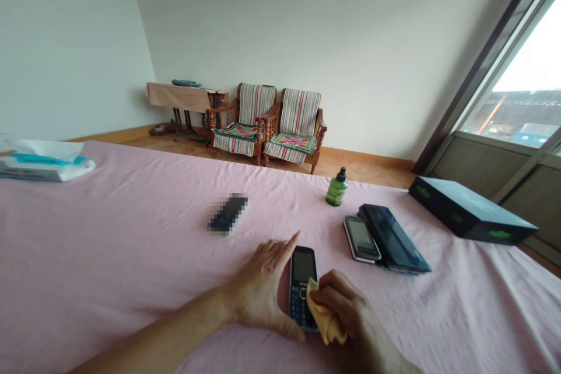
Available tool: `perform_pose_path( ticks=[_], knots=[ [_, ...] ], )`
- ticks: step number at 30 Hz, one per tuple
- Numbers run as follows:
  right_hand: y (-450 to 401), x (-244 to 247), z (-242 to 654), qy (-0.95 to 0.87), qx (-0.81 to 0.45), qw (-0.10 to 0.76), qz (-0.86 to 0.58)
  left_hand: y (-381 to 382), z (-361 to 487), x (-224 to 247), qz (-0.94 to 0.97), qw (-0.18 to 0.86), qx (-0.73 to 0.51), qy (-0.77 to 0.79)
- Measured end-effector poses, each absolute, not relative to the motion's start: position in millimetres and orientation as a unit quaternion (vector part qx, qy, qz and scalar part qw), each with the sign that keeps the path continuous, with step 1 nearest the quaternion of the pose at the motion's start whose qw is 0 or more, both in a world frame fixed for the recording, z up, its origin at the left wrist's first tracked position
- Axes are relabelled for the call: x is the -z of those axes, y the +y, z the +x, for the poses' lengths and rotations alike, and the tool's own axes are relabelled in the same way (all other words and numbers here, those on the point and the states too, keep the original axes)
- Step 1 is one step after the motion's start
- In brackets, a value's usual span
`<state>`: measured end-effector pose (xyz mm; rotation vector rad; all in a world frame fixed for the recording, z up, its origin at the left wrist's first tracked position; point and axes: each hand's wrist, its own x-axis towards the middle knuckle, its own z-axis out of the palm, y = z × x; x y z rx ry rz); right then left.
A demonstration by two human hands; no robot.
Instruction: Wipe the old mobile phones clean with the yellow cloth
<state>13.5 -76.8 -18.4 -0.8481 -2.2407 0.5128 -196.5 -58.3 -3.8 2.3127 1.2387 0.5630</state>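
A dark keypad phone [303, 269] lies face up on the pink cloth [131, 257], its screen end pointing away from me. My left hand [263, 283] is at its left side, thumb and fingers spread apart around its edge, near the top and bottom corners. Bunched in my right hand [350, 310] is a yellow cloth [326, 318], which lies against the right side of the phone's keypad. The phone's lower right part is hidden by the cloth and fingers.
Beyond my right hand lie a silver-edged phone [362, 238], a larger dark phone stack [394, 239] and a black box [471, 210]. A green bottle [336, 188] stands farther back. A blurred phone [228, 214] lies ahead left; a tissue pack [48, 163] is far left.
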Motion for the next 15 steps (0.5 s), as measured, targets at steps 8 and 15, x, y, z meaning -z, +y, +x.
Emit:
perform_pose_path(
  ticks=[8, 15],
  knots=[
    [-32, 9, 3, -0.860, -0.131, 0.299, -0.391, -59, -197, 2, 0.829, 0.243, -0.199, 0.462],
    [-26, 0, -23, -0.869, -0.098, 0.290, -0.389, -57, -196, 5, 0.830, 0.243, -0.206, 0.457]
  ],
)
